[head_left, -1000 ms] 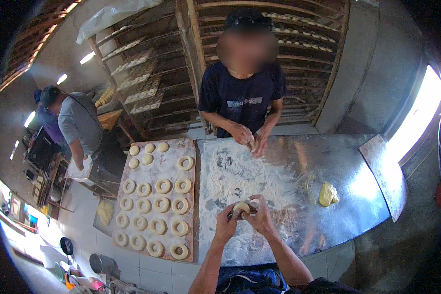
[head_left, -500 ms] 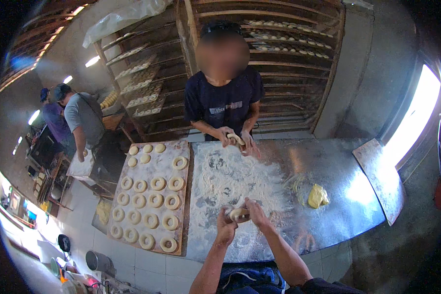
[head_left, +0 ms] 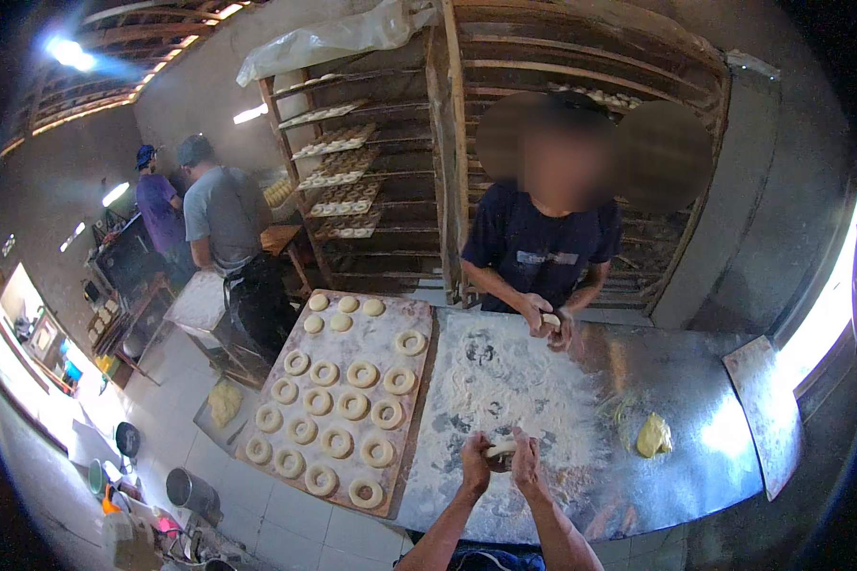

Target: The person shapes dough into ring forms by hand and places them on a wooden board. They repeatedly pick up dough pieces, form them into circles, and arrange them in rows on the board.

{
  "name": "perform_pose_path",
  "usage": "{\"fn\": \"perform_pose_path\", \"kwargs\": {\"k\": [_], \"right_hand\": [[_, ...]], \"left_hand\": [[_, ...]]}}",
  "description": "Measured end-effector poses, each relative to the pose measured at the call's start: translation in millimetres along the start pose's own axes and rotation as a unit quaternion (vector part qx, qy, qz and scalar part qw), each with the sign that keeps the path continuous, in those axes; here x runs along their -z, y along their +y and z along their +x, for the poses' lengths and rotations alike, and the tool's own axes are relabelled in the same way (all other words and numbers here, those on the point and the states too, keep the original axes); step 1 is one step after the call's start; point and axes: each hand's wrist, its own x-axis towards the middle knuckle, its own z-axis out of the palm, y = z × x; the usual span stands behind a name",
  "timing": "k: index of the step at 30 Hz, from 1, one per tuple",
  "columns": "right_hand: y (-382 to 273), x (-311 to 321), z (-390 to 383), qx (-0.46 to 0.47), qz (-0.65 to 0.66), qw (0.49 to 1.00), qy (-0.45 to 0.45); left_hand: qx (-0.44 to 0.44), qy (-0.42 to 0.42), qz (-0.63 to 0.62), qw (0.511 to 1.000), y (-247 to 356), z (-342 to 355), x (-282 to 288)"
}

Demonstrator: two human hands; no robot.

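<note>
Above the floured metal table [head_left: 686, 485], both of my hands grip one pale dough ring [head_left: 502, 448]. My left hand [head_left: 475, 464] curls round its left side, and my right hand [head_left: 528, 461] presses on its right side. A dark gap shows under the dough between my palms. To the left lies a wooden board [head_left: 390, 319] with rows of shaped dough rings [head_left: 336, 442] and several flat dough rounds [head_left: 341, 323] at its far end. Across the table, a person in a dark shirt holds another piece of dough [head_left: 549, 321] in both hands.
A yellowish dough lump [head_left: 653, 435] sits on the table's right part, near a leaning board [head_left: 767, 414]. White flour [head_left: 505, 371] covers the middle. Racks with dough trays [head_left: 343, 176] stand behind. Two people work at the back left. A metal pot [head_left: 192, 492] is on the floor.
The view has swung left, so everything sits further right. My right hand has come upright against the ring's side. The person opposite has turned the dough in their hands.
</note>
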Motion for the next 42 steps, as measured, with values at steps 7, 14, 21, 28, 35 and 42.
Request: {"fn": "perform_pose_path", "kwargs": {"k": [7, 14, 21, 28, 35, 42], "right_hand": [[19.3, -31.0, 12.9, 0.005, -0.211, 0.978, 0.005], [-17.2, -94.8, 33.7, -0.003, -0.197, 0.980, 0.002], [-18.6, -156.0, 63.4, 0.096, -0.337, 0.935, -0.058], [14.1, -225.4, 99.6, 0.124, -0.091, 0.988, -0.005], [0.5, -266.6, 144.0, 0.063, -0.086, 0.989, -0.099], [-5.4, -320.0, 198.6, 0.136, 0.032, 0.986, -0.093]], "left_hand": [[0.003, -0.015, -0.104, 0.994, 2.1, 21.9, 32.2], [-0.161, -0.101, 0.063, 0.980, 43.9, 79.1, 72.7], [-0.162, -0.029, 0.263, 0.951, 70.7, 138.8, 115.6], [-0.298, -0.038, 0.190, 0.935, 108.5, 188.8, 159.6], [-0.052, -0.078, 0.007, 0.996, 127.1, 231.9, 190.9], [-0.137, -0.018, 0.035, 0.990, 179.3, 280.8, 201.4]]}}
